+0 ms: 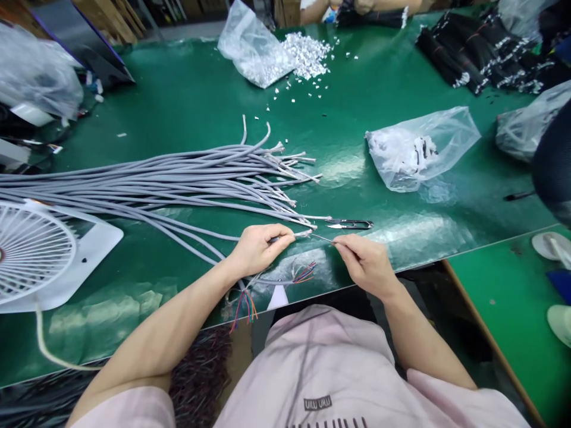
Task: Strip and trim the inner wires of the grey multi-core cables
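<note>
My left hand (261, 246) is closed in a pinch on a grey cable, close to its stripped, pale end (303, 233). My right hand (366, 261) pinches a thin metallic rod-like tool (322, 238), whose tip is at that cable end; its exact kind is too small to make out. Just beyond both hands lie black-handled thread snips (357, 224). A bundle of grey cables (178, 178) with frayed pale ends stretches in from the left. Below my left hand, fanned coloured wires (304, 272) stick out of one cable, and more coloured wires (246, 306) hang at the table edge.
A white fan (96, 241) stands at the left. Farther back are a plastic bag (256, 50) beside spilled small white pieces (307, 54), and black cable bundles (477, 50). A clear bag (419, 148) lies at right. Another person's hands (363, 6) show at the far edge.
</note>
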Demonstrator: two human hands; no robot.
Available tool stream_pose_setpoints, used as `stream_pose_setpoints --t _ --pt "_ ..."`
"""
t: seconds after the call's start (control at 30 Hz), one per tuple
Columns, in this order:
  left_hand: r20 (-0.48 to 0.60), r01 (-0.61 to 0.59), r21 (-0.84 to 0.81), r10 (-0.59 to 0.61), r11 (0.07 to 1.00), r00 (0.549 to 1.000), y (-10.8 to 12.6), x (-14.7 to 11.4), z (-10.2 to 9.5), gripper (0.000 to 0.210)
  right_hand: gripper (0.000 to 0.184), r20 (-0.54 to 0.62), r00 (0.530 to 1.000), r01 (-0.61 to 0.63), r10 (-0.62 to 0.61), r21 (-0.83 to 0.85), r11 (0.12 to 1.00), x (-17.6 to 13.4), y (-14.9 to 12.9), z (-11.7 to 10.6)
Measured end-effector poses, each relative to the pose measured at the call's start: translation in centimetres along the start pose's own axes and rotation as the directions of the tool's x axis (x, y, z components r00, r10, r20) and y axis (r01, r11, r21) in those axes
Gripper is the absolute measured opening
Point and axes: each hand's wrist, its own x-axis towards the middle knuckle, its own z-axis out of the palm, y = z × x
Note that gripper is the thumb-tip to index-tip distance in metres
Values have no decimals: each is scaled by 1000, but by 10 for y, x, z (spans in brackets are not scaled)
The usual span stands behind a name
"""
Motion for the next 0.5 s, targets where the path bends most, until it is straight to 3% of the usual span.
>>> stream_pose_setpoints --t 0.2,0.4,0.5 --pt "2 -27 -4 27 1000 1000 1 0 0 25 18 55 998 4 -4 -6 1000 4 -5 5" --pt "28 -45 -2 45 999 999 4 0 -1 24 18 41 999 -23 14 218 976 13 -15 18" --pt "44 6 80 -9 997 999 -2 4 6 26 26 106 989 78 -104 225 971 13 -36 23"
